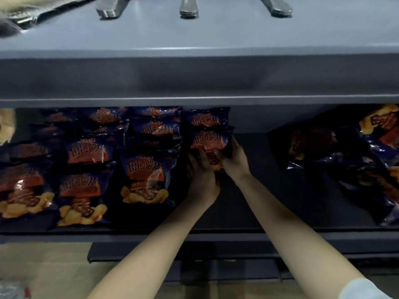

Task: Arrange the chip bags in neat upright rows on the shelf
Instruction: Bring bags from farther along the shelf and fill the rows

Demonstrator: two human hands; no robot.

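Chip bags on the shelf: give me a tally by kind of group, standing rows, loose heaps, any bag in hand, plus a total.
Standing rows: 4, the rightmost only one bag so far
Loose heaps: 1, at the right
Held bag: 1, in the grip of left hand and right hand
Total: 6 groups

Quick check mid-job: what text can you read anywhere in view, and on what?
"田园薯片": on the front chip bag and on the held chip bag, which the left hand and right hand hold.
Smaller print on the bags: too blurred to read.
Shelf: no text.
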